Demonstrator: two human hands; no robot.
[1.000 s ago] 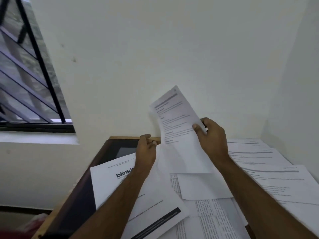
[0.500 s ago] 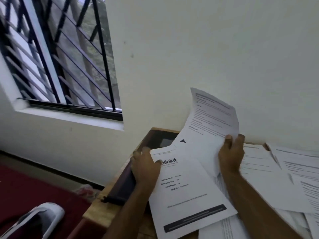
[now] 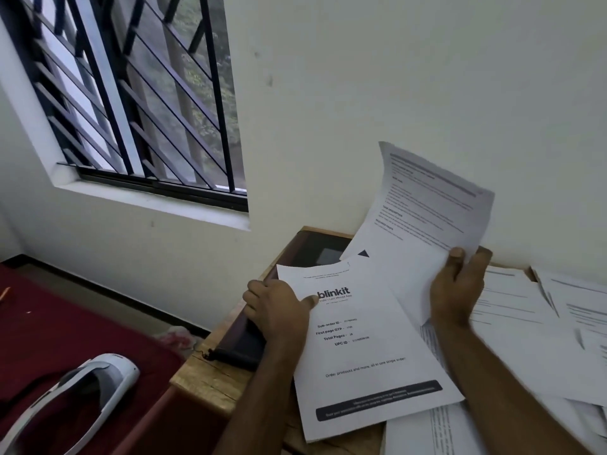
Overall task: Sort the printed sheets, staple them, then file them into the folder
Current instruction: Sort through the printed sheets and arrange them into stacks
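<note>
In the head view, the right hand (image 3: pixel 456 290) gripped a white printed sheet with lines of grey text (image 3: pixel 423 221) by its lower right edge, thumb on the printed face and the other fingers behind it. The sheet stood raised off the desk, curling, its long axis running up and slightly left toward the cream wall (image 3: pixel 394 77), its top edge well above the hand.

The left hand (image 3: pixel 279 310) lay flattened, fingers spread rather than curled, on the left edge of a white cover sheet printed with a bold "blinkit" logo and a dark bar at its foot (image 3: pixel 361 349). It seemed to press that sheet down against a dark, flat folder-like case (image 3: pixel 243 346) beneath; whether the fingers also hooked the case's edge could not be told. The cover sheet's long axis ran from the hand's side toward the person, its near end overhanging the pale wooden desk (image 3: pixel 210 376).

More loose white printed sheets (image 3: pixel 512 307) lay overlapping on the desk to the right of the right arm, touching one another in no clear order. The raised sheet sat just right of and partly behind the cover sheet, so the right hand was the nearer one for laying it onto either pile. Sorting looked to be in hand; no stapler was visible.
</note>
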